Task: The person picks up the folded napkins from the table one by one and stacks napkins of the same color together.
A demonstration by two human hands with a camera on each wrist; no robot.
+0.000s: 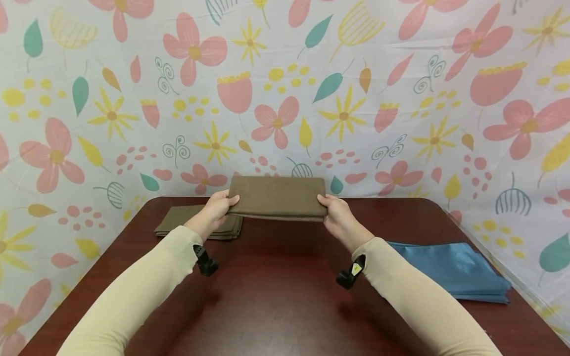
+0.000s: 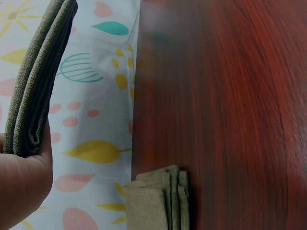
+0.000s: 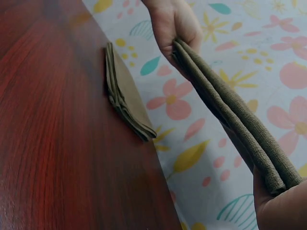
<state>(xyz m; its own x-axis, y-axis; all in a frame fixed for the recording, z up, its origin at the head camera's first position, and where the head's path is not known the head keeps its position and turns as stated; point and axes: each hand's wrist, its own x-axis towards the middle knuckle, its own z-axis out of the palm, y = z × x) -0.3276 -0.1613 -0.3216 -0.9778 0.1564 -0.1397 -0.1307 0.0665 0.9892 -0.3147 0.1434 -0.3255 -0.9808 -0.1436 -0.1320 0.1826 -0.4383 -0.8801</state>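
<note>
A folded olive-brown cloth (image 1: 277, 197) is held up above the far part of the table, stretched level between both hands. My left hand (image 1: 216, 210) pinches its left end, thumb on the near face. At the opposite end my right hand (image 1: 339, 217) grips it the same way. Seen edge-on in the right wrist view, the cloth (image 3: 235, 117) shows thick folded layers. Behind the left wrist, a stack of similar olive-brown folded cloth (image 1: 178, 220) lies at the table's far left, partly covered by the left hand and forearm.
A blue folded cloth (image 1: 450, 269) with a slight sheen lies on the right side of the dark reddish wooden table (image 1: 276, 296), partly behind the right forearm. A flower-print curtain (image 1: 276, 89) hangs along the table's back and sides.
</note>
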